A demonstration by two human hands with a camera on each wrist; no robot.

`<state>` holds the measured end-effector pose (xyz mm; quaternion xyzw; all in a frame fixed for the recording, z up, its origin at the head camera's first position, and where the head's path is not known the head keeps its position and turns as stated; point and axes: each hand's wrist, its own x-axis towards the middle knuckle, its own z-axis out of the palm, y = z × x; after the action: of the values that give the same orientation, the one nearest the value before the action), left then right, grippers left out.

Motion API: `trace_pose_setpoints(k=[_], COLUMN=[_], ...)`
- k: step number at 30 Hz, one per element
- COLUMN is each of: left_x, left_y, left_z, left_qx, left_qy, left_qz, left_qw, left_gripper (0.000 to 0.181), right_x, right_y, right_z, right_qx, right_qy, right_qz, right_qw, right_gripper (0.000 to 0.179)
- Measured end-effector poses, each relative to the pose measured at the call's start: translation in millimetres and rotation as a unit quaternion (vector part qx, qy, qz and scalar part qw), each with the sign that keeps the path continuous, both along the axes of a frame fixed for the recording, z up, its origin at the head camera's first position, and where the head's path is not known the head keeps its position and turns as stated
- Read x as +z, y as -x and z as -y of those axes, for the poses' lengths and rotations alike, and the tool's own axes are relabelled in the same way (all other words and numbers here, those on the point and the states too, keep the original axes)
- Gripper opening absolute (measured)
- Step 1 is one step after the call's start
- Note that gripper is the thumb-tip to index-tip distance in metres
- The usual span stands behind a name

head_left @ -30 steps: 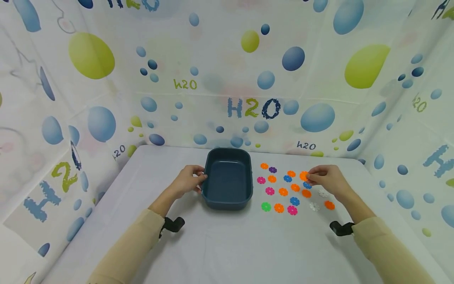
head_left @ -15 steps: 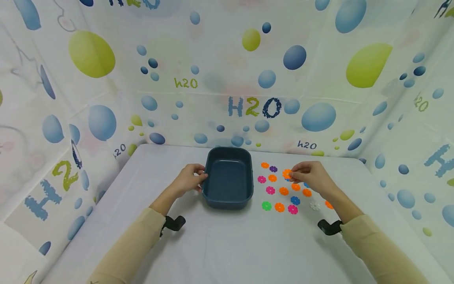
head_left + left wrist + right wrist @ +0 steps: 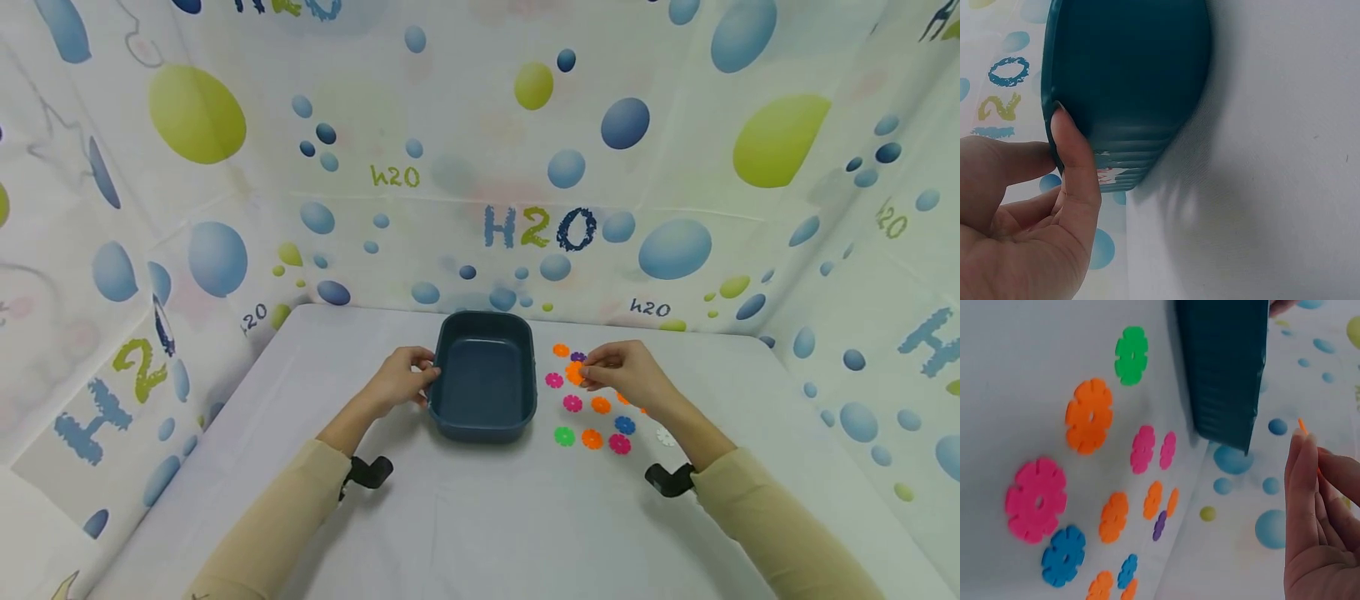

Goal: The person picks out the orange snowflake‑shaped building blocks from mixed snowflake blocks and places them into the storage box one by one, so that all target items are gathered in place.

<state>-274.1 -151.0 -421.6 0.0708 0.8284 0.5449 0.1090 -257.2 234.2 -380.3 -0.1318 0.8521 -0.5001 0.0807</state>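
Note:
A dark teal plastic tub (image 3: 483, 379) stands on the white-covered table, its inside bare. My left hand (image 3: 396, 382) grips the tub's left rim; in the left wrist view the thumb and fingers (image 3: 1079, 162) pinch the wall from both sides. Between thumb and fingertips, my right hand (image 3: 628, 373) pinches an orange flower-shaped plastic disc (image 3: 575, 372), held above the other discs just right of the tub. The right wrist view shows only a thin edge of that held disc (image 3: 1302, 426), the rest hidden by fingers.
Several flower-shaped discs lie flat right of the tub, among them a green disc (image 3: 565, 436), a blue disc (image 3: 625, 425), a pink disc (image 3: 619, 443) and a white disc (image 3: 665, 437). The right hand and forearm cover some. A patterned curtain (image 3: 450, 242) rises behind the table.
My right hand has moved left with the orange disc, from the right side of the discs toward the tub. My left hand has stayed on the rim.

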Motion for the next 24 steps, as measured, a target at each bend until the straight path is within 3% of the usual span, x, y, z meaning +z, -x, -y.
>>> trace_pose_setpoints(k=[9, 15, 24], left_x=[0.2, -4.1, -1.2], left_y=[-0.5, 2.1, 0.4], left_z=[-0.2, 1.8, 2.1], left_qx=[-0.002, -0.008, -0.010], left_qy=[-0.002, -0.006, -0.005], left_qz=[-0.002, -0.004, -0.004], left_qw=[1.0000, 0.9999, 0.9999], left_gripper=[0.043, 0.043, 0.043], right_x=[-7.2, -5.1, -9.6], right_y=[6.9, 4.6, 8.8], right_z=[25, 49, 82], right_qx=[0.007, 0.034, 0.061], right_qy=[0.020, 0.053, 0.054], right_qz=[0.007, 0.014, 0.008], right_qw=[0.9997, 0.9979, 0.9966], right_gripper=[0.023, 0.018, 0.012])
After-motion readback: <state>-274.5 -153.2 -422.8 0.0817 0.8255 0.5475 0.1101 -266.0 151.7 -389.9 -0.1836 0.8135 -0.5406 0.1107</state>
